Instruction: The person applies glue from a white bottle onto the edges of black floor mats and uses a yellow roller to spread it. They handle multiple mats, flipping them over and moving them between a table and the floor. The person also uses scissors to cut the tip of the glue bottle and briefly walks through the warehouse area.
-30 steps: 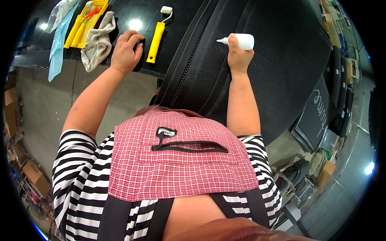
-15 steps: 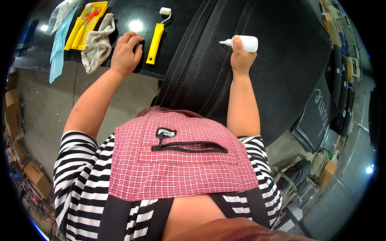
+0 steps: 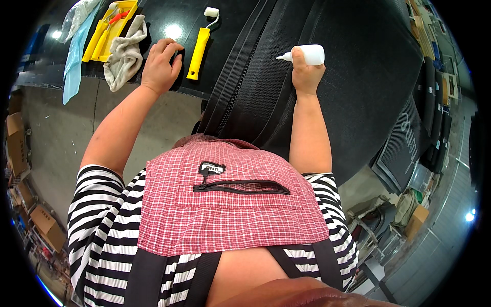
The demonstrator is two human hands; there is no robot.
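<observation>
In my right hand (image 3: 308, 78) is a small white squeeze bottle (image 3: 313, 54), tipped on its side with its thin nozzle pointing left. The nozzle tip is over a black textured sheet (image 3: 353, 102), to the right of a long black zipper (image 3: 244, 71). Whether the tip touches the sheet I cannot tell. My left hand (image 3: 160, 67) rests on the black table (image 3: 174, 13), fingers loosely bent, thumb apart, nothing visible in it. To its right lies a small white roller with a yellow handle (image 3: 198, 53); a grey-white cloth (image 3: 124, 60) lies to its left.
A yellow tray (image 3: 116, 28) with a roller and a red-and-yellow tool sits at the far left. Beside it are light blue film (image 3: 77, 66) and clear plastic. Dark mats (image 3: 401, 143) are stacked at the right. Cardboard boxes (image 3: 47, 227) stand on the floor at the left.
The bottle and my right hand have shifted slightly to the left, and the hand has turned a little. My left hand has barely moved.
</observation>
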